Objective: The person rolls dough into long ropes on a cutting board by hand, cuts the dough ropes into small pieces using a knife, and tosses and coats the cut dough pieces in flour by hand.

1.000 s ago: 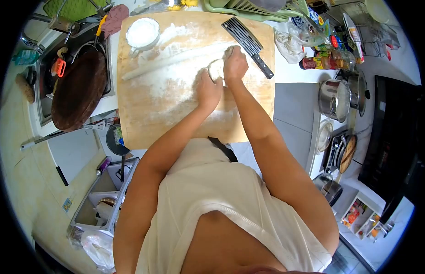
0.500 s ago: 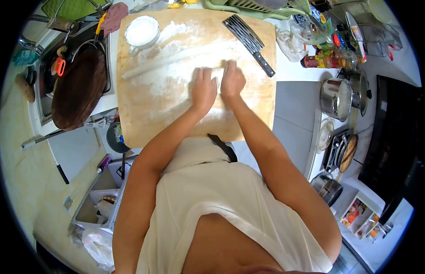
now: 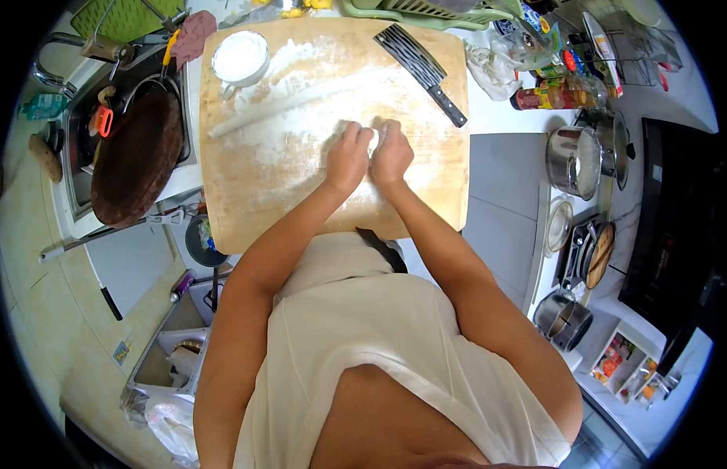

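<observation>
My left hand and my right hand are close together over the floured wooden board. Both have curled fingers around a small piece of white dough, most of which they hide. Beyond them a long dough rope lies slanting across the board, dusted with flour. A cup of flour stands at the board's far left corner. At the far right lies a cleaver with a dark patterned blade, its black handle pointing toward the right edge.
A sink on the left has a large brown round lid leaning over it. Bottles and a white cloth sit right of the board. Steel pots stand farther right. A green rack is behind the board.
My hands have drawn closer together and a little toward my body, with the dough piece between them now bunched up. The dough rope and cleaver stay in place on the board.
</observation>
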Tool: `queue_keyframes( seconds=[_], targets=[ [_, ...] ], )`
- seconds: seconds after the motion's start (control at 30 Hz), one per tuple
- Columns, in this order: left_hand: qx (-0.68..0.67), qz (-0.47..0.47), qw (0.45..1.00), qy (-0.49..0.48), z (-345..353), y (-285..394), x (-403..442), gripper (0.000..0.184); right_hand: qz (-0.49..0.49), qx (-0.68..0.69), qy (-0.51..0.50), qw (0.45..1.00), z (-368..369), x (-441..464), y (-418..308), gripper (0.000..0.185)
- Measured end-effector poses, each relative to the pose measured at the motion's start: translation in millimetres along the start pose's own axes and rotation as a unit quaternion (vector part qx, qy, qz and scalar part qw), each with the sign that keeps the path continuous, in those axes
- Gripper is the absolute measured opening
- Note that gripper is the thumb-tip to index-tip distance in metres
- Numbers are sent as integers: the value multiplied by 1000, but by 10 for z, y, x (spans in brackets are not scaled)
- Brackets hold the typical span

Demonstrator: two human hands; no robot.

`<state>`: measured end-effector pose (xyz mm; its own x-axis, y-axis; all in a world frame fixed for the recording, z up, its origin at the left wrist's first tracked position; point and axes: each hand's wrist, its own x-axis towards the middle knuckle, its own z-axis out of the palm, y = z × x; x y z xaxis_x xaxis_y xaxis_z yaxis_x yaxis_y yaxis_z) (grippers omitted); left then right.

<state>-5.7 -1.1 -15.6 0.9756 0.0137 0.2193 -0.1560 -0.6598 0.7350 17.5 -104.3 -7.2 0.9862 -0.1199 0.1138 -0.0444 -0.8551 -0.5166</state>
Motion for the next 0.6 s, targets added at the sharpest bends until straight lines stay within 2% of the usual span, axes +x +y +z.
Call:
queue_keyframes(
  seconds=[0.1,0.17,0.2,0.3,0.33,0.43,0.47,0.53,0.57,0.6],
  targets=[
    [-34,-138,988,64,60,58,-13,35,-53,-112,-26,992,162,456,21,13],
    [-47,-237,965,97,62,140,54,43,-98,-60,63,991,299,758,-33,14],
    [-54,-234,966,91,73,111,117,50,-117,-37,106,987,283,798,-70,14],
    [-133,-303,942,48,99,52,295,46,32,69,-61,995,199,821,-149,17],
    [-86,-234,965,77,123,-29,303,40,9,229,-10,973,217,729,-94,22],
    [14,-63,998,24,-67,-37,124,34,-2,307,-42,951,50,293,-43,22],
    [34,10,999,39,-54,-56,35,31,3,223,-36,974,-58,111,-85,22],
    [22,13,999,30,-31,-9,-59,31,0,53,-25,998,-57,-103,-84,18],
    [17,13,999,26,-20,-1,-86,31,-34,17,-8,999,17,-82,9,17],
    [6,-25,1000,5,-38,-36,-88,32,-69,-17,7,997,121,23,84,16]
  ],
)
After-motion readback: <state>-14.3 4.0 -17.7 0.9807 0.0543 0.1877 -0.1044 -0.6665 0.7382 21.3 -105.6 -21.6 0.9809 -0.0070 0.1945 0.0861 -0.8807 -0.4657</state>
